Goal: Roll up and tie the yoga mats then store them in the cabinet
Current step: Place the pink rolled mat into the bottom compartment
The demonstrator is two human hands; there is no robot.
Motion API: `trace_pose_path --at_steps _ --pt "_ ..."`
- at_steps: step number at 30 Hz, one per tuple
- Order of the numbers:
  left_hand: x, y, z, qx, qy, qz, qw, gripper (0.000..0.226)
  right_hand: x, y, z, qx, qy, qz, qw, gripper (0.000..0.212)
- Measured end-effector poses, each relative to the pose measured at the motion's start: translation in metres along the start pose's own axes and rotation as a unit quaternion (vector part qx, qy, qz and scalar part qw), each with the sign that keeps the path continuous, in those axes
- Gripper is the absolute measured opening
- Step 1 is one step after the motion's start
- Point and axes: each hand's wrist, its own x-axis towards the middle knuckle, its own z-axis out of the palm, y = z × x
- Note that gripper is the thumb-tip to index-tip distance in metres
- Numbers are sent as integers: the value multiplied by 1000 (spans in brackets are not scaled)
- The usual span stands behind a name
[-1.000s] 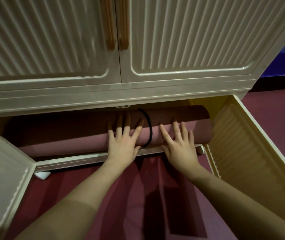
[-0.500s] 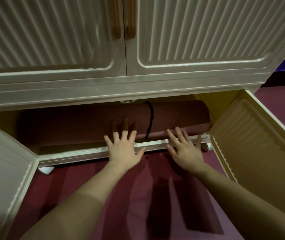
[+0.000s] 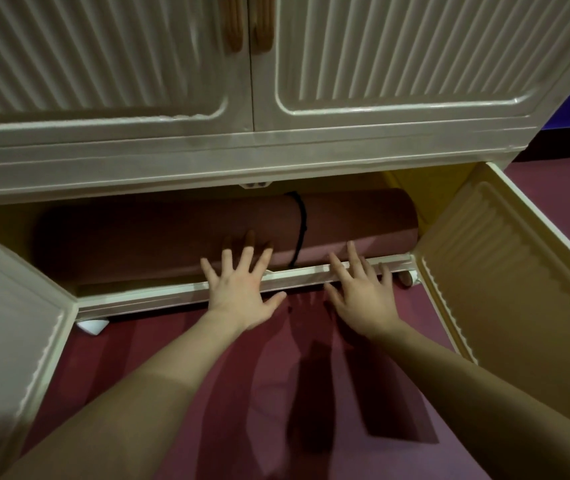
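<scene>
**Mat in the bottom compartment, both palms flat**

From the head camera: my left hand is spread flat, fingers straight, with the fingertips on the rolled mat and the palm over the white sill of the cabinet. My right hand is also flat and holds nothing; it lies across the sill, its fingertips reaching the mat's near edge. The mat lies lengthwise inside the lower compartment, its right end near the right wall.

I judge the mat soft, springy and light for its bulk, with a surface that grips rather than slides. It should take a flat push better than a pinch. To lift it, I would cup it either side of the black tie, near the middle.

Count: one rolled mat, one tie around it, two lower doors swung open, two upper doors closed, two wooden handles.
</scene>
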Motion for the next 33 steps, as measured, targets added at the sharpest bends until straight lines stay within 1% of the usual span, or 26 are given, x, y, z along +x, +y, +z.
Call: trace_pose_path --at_steps 2,4,6,8,10,13,16,18,22,25,26,28,31,32,33 --pt "0 -7 -10 14 6 16 1000 81 2 -18 -11 14 22 -22 999 58" --pt "0 -25 -21 42 26 24 998 77 11 -37 -20 24 41 -68 997 59" --pt "-1 -55 -28 42 31 -16 999 75 21 -56 -28 32 37 -114 992 62" --pt "-9 -90 -30 39 -2 -74 996 76 33 -70 -28 31 8 -127 991 60" --pt "-19 -112 -27 48 -40 -105 993 76 37 -79 -22 19 -16 -120 992 62" --pt "-27 -115 -19 21 -53 -97 994 80 34 -79 -11 -7 -21 -121 992 68" --pt "-36 -110 -7 -13 -37 -94 995 87 28 -73 -7 -37 14 -149 988 74" --pt "-44 -109 2 -8 -32 -92 995 90 27 -78 -9 -35 32 -154 987 70" --pt "-44 -104 6 -29 -37 -109 993 91 32 -106 -12 -28 34 -162 986 64" --pt "-42 -105 6 -36 -36 -108 993 90 41 -123 -16 -15 7 -131 991 62" --pt "-43 -107 6 -27 -34 -104 994 89 43 -125 -16 -5 10 -118 993 62" --pt "-44 -109 2 -3 -5 -96 995 86 44 -127 -13 8 25 -105 994 64" --pt "-35 -106 -9 21 78 -87 993 82 42 -124 -5 12 50 -112 992 65" --pt "-31 -105 -11 22 88 -92 992 80 41 -122 -3 6 61 -119 991 63" --pt "-29 -105 -12 18 78 -101 992 78 39 -119 -2 1 65 -124 990 61"
